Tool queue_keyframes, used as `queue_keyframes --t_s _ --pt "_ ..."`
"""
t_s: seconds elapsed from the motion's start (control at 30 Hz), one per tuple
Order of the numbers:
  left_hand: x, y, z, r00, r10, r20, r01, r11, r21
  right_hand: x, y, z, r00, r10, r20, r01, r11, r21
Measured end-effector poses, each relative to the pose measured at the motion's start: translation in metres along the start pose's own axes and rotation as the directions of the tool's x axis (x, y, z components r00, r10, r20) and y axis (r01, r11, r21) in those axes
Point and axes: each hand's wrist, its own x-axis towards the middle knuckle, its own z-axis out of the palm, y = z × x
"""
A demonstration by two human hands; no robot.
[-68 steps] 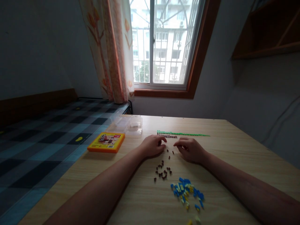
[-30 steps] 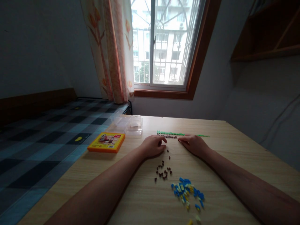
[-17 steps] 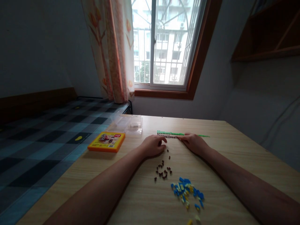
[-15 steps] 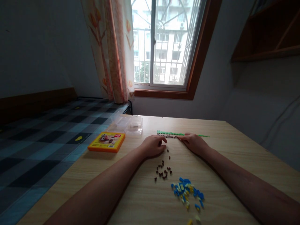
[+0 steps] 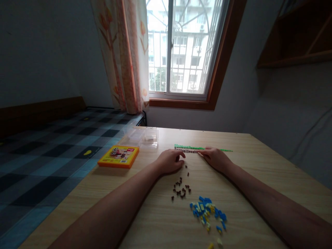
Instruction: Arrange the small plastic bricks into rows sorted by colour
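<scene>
Your right hand point(image 5: 215, 159) has moved up from the loose brown pieces point(image 5: 180, 190) to the right end of the brown row point(image 5: 185, 151), centre frame. If it pinches a piece, I cannot tell. Your left hand point(image 5: 169, 161) stays curled beside the row, its content hidden.

Brown brick row point(image 5: 186, 151): tiny dark bricks set end to end in one short straight line, lying flat, just above frame centre; right end touched by fingertips of right hand point(image 5: 215, 159).
Loose brown bricks point(image 5: 181, 188): small scattered cluster, lying at random, just below frame centre.
</scene>
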Motion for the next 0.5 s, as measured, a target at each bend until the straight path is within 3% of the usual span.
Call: queue_keyframes --t_s 0.5 --pt "0.0 -0.0006 0.0001 1.0 0.007 -0.004 -0.007 1.0 0.001 -0.0009 -0.0041 -0.0006 1.0 0.03 -0.01 -0.03 0.999 -0.033"
